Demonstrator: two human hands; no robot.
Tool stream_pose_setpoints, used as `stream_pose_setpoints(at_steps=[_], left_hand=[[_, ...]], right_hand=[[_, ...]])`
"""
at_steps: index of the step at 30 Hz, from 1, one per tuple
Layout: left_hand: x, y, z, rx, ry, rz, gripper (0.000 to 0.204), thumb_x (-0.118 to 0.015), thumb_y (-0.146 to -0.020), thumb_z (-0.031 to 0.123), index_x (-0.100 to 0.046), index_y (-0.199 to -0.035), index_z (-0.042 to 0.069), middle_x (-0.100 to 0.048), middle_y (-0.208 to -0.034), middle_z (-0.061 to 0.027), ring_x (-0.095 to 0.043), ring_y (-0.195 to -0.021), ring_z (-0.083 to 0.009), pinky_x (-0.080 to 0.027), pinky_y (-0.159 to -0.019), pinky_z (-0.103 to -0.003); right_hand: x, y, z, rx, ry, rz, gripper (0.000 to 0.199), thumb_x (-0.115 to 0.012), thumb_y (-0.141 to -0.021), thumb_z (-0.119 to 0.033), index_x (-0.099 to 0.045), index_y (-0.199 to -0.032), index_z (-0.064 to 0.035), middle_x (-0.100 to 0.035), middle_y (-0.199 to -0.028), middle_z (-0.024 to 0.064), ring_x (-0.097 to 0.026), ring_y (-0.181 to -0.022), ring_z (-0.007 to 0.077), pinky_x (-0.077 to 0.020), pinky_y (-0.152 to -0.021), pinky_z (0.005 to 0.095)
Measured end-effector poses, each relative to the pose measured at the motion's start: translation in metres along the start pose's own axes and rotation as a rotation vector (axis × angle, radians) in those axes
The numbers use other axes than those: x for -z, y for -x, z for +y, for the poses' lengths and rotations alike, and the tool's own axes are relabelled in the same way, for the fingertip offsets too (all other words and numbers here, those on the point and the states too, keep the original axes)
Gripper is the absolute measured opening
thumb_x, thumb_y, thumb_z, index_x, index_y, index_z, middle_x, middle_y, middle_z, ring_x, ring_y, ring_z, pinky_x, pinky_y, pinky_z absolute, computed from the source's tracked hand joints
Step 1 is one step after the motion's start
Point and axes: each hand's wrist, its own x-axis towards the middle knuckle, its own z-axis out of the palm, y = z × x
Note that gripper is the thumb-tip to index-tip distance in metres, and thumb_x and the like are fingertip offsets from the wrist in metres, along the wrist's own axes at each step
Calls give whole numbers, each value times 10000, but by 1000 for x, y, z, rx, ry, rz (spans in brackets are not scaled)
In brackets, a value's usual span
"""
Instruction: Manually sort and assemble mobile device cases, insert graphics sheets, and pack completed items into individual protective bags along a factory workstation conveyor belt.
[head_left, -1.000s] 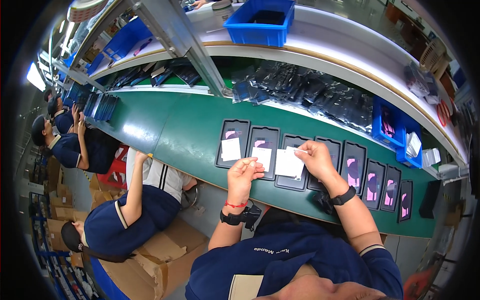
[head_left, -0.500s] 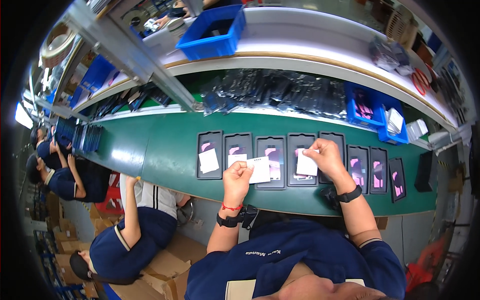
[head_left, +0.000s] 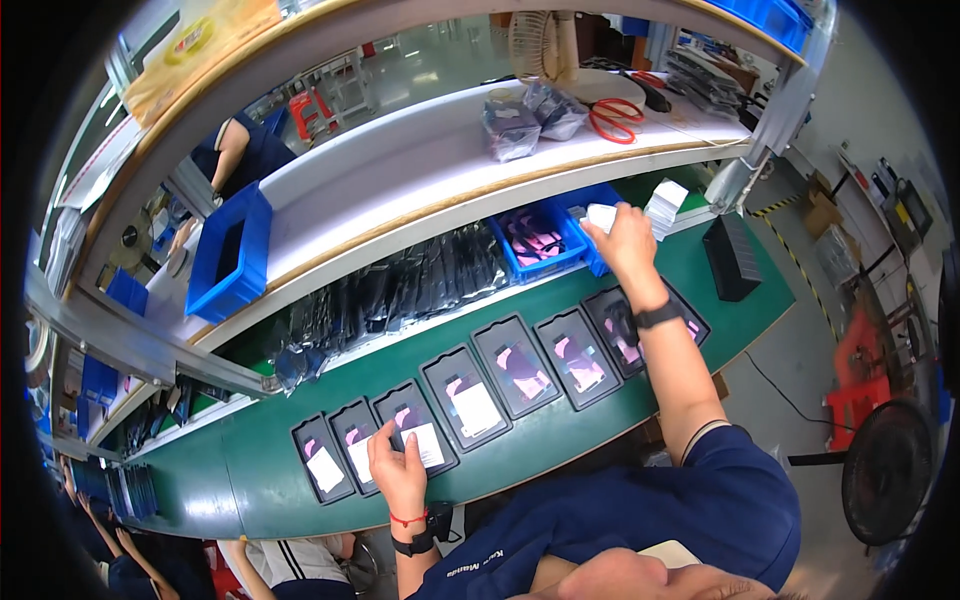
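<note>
Over the third tray from the left, my left hand (head_left: 400,468) has its thumb and fingers apart, beside a white card (head_left: 430,446) lying in that tray. My right hand (head_left: 627,247) reaches to the small blue bin (head_left: 597,262) at the back, its fingertips closed on a white card (head_left: 601,216). A row of black trays (head_left: 512,366) stretches along the green bench, with pink-and-black pieces inside. White cards also lie in the trays at the left, one of them in the fourth tray (head_left: 478,412). My right forearm partly covers the rightmost trays.
Beside the small bin stand a white card stack (head_left: 665,206) and a blue bin of pink-and-black pieces (head_left: 537,240). Black plastic packets (head_left: 400,280) fill the space under the shelf (head_left: 400,150). A black box (head_left: 732,258) stands at the right; co-workers sit at lower left.
My right hand has moved from the trays to the small blue bin. My left hand has let go of its card, which now lies in the third tray. The view has turned right.
</note>
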Motion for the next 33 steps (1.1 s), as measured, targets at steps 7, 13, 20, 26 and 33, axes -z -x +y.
stream_pose_setpoints(at_steps=[7,13,20,26,33], left_hand=[[-17,-12,41,-67,163,-60,208,-647,-778,66,-612,-962,-24,-584,-985,-131,-510,-565,-116,-419,-501,-235],[-35,-15,54,-178,223,-168,140,-655,-764,45,-634,-889,-16,-618,-895,-115,-498,-494,-110,-406,-479,-230],[-58,-15,80,-165,402,-251,117,-659,-777,43,-638,-876,-17,-616,-848,-92,-514,-523,-87,-412,-486,-215],[-85,-19,83,253,901,-614,256,-607,-852,95,-568,-1090,6,-603,-1009,-76,-582,-816,-114,-470,-642,-228],[-116,-27,75,578,1572,-747,381,-469,-934,170,-415,-1272,4,-499,-1243,-158,-489,-1157,-302,-433,-946,-458]], right_hand=[[-10,-45,15,-215,-18,-429,590,-776,-588,-439,-634,-909,34,-636,-937,214,-611,-924,341,-497,-790,388],[-21,-49,41,-219,-100,-342,610,-772,-580,-345,-606,-997,68,-624,-973,257,-620,-915,347,-489,-804,378],[-39,-52,81,-206,-447,-15,536,-752,-644,-127,-557,-1118,30,-649,-950,196,-647,-857,284,-502,-771,345],[4,26,15,-162,-1289,-451,184,-611,-792,28,-578,-973,37,-648,-838,92,-618,-742,136,-495,-664,246],[-9,131,-26,-121,-1307,-784,132,-551,-877,-55,-567,-757,-2,-604,-744,9,-539,-668,47,-443,-606,203]])
